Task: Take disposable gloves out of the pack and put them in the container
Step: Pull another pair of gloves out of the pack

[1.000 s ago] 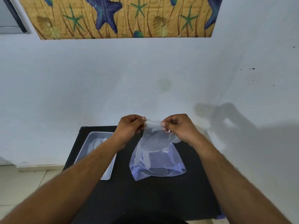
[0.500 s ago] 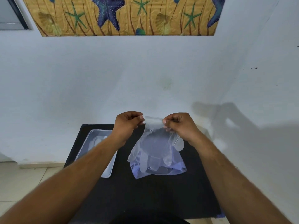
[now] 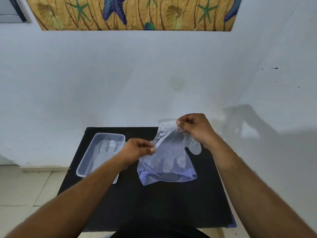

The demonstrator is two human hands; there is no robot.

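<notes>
Floor tiles (image 3: 25,189) fill the lower left of the frame, beside a black counter (image 3: 145,206) set against a pale wall (image 3: 120,74). At the counter's left edge sits a clear plastic container (image 3: 89,158), its near right corner hidden behind the left forearm; at least one transparent glove (image 3: 107,150) already lies flat inside it. Just right of the container, near the frame's centre, the left hand (image 3: 137,151) pinches the left edge of a thin plastic film between thumb and closed fingers (image 3: 151,149); whether that film belongs to the pack alone or also to the glove cannot be told. Below and right of that hand, the bluish pack (image 3: 169,176) rests with its bottom on the counter, its upper part lifted. A clear disposable glove (image 3: 173,150) hangs in front of it, digits pointing down over the pack's lower half, thumb sticking out to the right. Higher and further right, the right hand (image 3: 195,128) grips the glove's cuff, thumb pressed against curled fingers (image 3: 182,129), the cuff rising to the left of the fingertips. A hand-shaped shadow (image 3: 245,121) falls on the wall to the right. A starfish-patterned panel (image 3: 133,12) spans the top of the frame.
</notes>
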